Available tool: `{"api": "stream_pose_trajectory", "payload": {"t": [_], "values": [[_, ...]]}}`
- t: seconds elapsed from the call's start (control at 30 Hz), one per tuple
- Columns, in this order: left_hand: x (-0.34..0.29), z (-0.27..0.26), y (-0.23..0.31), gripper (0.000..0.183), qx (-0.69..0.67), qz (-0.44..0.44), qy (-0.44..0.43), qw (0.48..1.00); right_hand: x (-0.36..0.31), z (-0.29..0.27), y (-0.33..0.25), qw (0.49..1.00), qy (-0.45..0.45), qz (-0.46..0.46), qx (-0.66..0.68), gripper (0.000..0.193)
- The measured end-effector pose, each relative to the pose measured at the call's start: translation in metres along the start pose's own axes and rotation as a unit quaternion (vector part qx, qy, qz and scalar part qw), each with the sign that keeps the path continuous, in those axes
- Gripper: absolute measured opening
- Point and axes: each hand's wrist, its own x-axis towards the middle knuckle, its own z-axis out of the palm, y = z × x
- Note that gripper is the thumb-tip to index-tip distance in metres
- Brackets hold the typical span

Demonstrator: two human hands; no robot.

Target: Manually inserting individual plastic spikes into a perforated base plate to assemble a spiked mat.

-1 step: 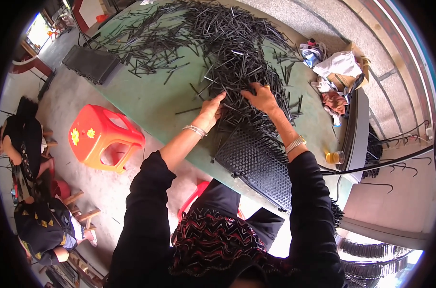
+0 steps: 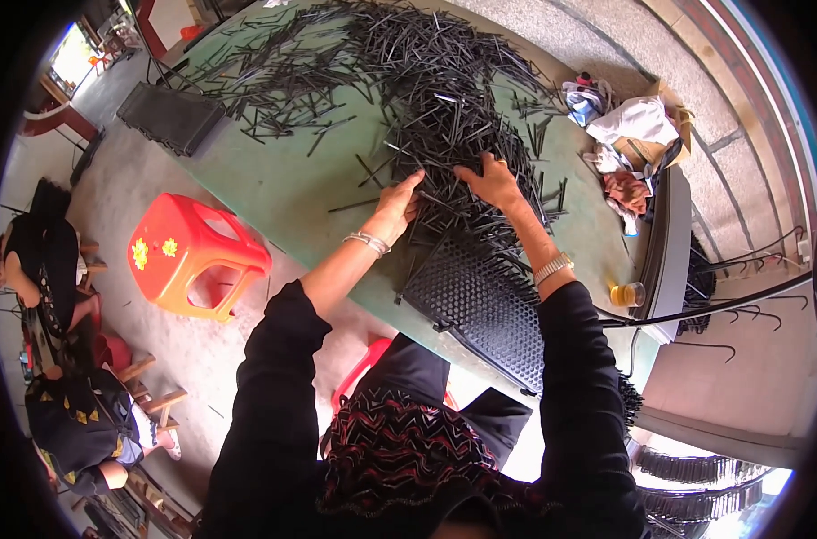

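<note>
A heap of thin black plastic-looking sticks spreads over the green tabletop. At its near left side, my left hand touches the sticks, thumb stretched out and apart from the partly hidden fingers. My right hand faces it across the sticks, thumb and forefinger spread, with the remaining fingers partly out of sight. No stick is plainly gripped by either hand. Just below the hands lies a black tray covered with small round holes, sloping toward the table's near edge. Loose sticks overlap its far end.
A black block-like stack rests at the table's left edge. A red stool stands on the floor. Cloths and a box lie at the right, near a cup of amber liquid. Two people sit far left.
My right hand has shifted very slightly, its forefinger now raised a little more above the sticks. My left hand stays nearly where it was.
</note>
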Motion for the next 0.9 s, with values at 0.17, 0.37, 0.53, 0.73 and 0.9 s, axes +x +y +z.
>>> {"api": "stream_pose_trajectory", "payload": {"t": [0.17,0.37,0.53,0.73,0.9], "values": [[0.016,0.027,-0.003,0.031,-0.065,0.003,0.000,0.998,0.026,0.003,0.003,0.997,-0.068,0.014,-0.016,0.078],[0.038,0.024,-0.007,0.022,-0.083,0.008,-0.057,0.995,0.012,-0.001,-0.022,0.994,-0.054,0.075,-0.064,0.077],[0.037,0.012,-0.002,0.007,-0.028,-0.022,-0.105,0.994,0.012,0.013,-0.001,0.995,-0.043,0.044,0.080,0.055],[0.032,0.017,-0.007,0.004,-0.034,-0.001,-0.139,0.990,0.027,0.029,0.016,0.979,-0.004,0.086,0.184,0.054],[0.002,0.045,0.021,0.048,0.039,-0.065,-0.123,0.990,0.003,0.010,0.007,0.957,-0.068,0.029,0.279,0.055]]}}
